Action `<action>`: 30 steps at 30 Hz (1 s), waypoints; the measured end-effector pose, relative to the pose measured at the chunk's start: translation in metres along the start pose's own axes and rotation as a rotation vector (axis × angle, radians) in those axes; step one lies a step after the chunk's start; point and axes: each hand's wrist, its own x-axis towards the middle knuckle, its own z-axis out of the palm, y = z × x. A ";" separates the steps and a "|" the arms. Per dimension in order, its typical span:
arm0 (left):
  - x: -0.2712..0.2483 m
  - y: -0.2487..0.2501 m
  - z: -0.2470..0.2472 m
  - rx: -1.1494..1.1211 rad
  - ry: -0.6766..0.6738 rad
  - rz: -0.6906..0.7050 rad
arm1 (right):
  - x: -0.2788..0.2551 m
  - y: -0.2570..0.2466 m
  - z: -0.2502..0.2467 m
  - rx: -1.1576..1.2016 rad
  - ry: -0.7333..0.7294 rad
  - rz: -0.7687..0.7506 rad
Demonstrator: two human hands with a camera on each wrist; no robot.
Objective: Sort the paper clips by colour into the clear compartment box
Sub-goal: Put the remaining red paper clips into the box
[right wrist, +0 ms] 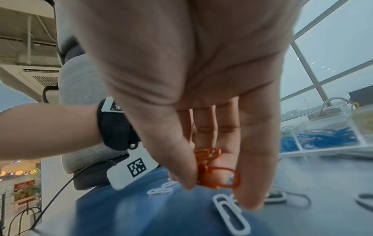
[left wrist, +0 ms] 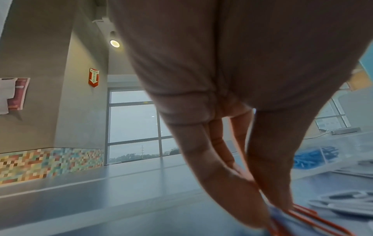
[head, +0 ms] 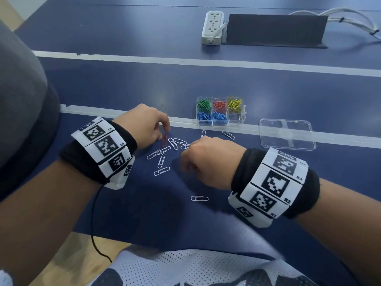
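Smooth dark-blue table (head: 268, 89) with pale tape lines runs wide and bare toward a power strip (head: 212, 27). Near the front tape line stands the clear plastic compartment box (head: 236, 120), holding green, red, yellow and blue clips, its flat lid (head: 287, 134) to the right. White paper clips (head: 161, 161) lie scattered before it. Left hand (head: 144, 125) pinches a red clip (head: 164, 139) against the tabletop; right hand (head: 208, 162) pinches several orange-red clips (right wrist: 219, 175).
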 end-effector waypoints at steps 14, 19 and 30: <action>-0.001 -0.010 0.005 -0.005 0.004 0.067 | -0.003 0.010 -0.004 0.026 -0.006 0.021; -0.004 -0.024 0.006 0.028 0.017 0.046 | -0.002 0.012 0.000 0.035 -0.005 0.031; -0.014 -0.024 0.005 0.068 -0.065 0.052 | -0.006 0.018 -0.027 0.067 0.116 0.088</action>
